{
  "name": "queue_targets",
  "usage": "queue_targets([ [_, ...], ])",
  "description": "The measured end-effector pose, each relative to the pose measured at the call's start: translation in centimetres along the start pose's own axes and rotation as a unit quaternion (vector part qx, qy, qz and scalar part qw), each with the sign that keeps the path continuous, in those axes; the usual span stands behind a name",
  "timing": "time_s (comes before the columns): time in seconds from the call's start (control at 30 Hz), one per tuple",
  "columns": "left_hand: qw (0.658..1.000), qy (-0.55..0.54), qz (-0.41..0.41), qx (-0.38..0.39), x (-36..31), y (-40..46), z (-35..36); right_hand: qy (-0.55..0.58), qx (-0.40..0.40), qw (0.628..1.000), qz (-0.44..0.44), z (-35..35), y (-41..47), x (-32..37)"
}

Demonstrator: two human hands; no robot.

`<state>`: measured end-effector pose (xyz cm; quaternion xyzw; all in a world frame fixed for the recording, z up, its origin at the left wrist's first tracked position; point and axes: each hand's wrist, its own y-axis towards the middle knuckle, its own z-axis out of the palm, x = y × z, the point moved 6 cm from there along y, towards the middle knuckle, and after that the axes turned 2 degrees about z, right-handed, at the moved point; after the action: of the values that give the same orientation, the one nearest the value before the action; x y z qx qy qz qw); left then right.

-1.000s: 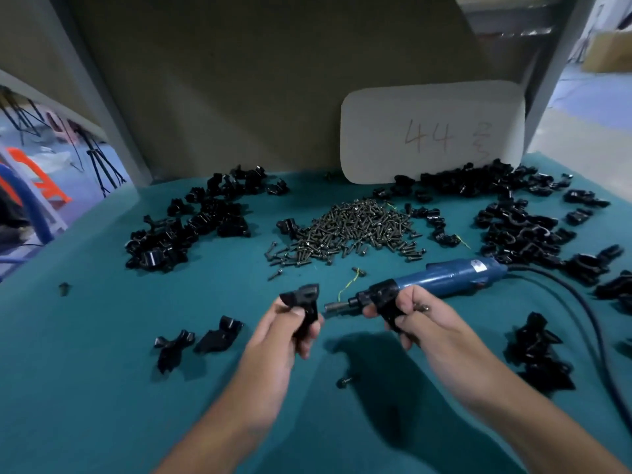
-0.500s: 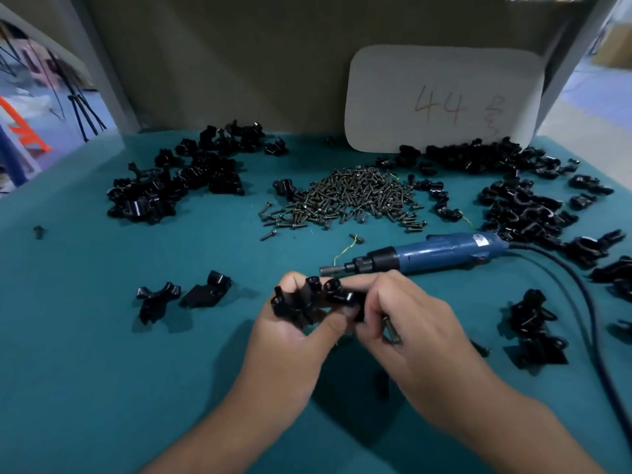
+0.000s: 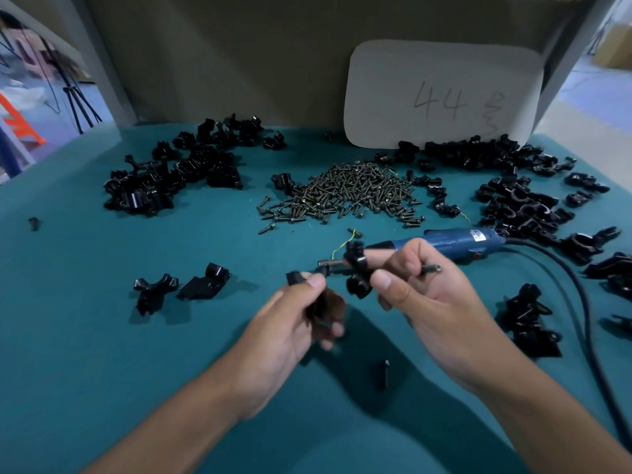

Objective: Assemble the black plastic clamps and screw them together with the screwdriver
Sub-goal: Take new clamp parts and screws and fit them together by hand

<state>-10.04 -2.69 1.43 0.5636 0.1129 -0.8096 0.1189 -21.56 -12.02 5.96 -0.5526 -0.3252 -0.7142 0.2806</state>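
Teal cloth covers the counter (image 3: 85, 336), which runs back to a drab olive wall; a white card (image 3: 441, 94) with "44" pencilled on it leans there, and tripods stand in the bright room off to the left. Heaps of black clamp parts lie at the back left (image 3: 174, 172) and along the right (image 3: 513, 200), with a mound of dark screws (image 3: 345, 193) between them. A blue electric screwdriver (image 3: 455, 241) lies just beyond the hands, bit toward the left, its black cable (image 3: 581, 313) curving off to the near right. Smaller piles of clamp pieces sit at the right (image 3: 530, 319), and two single pieces (image 3: 181, 289) lie left of the hands. One loose screw (image 3: 386, 364) lies on the cloth between the forearms.

Above the counter, the right hand (image 3: 431, 302) pinches a black clamp piece (image 3: 357, 271) between thumb and forefinger, with a screw (image 3: 429, 268) sticking out past its curled fingers. The left hand (image 3: 294, 323) has its fingers closed round another clamp piece (image 3: 297, 280), blurred. Half a second ago the two hands were pressed together over the parts; now they are apart, each with its own piece.
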Motion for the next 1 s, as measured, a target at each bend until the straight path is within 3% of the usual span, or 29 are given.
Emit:
queue_targets([
  [0.17, 0.994, 0.108, 0.0, -0.009, 0.1, -0.1, -0.5, -0.033, -0.064, 0.996, -0.045, -1.3, 0.3, -0.4],
  [0.4, 0.991, -0.108, -0.07, 0.04, -0.2, -0.2, 0.4, -0.089, -0.028, 0.994, -0.06, -0.6, 0.0, -1.8],
  [0.7, 0.993, 0.038, -0.105, -0.043, 0.6, -0.2, -0.9, -0.107, -0.024, 0.991, -0.073, -0.1, -0.4, -1.4],
  [1.0, 0.991, 0.036, -0.119, -0.045, 0.8, -0.1, -1.1, -0.114, -0.024, 0.99, -0.075, 0.0, -0.5, -1.6],
])
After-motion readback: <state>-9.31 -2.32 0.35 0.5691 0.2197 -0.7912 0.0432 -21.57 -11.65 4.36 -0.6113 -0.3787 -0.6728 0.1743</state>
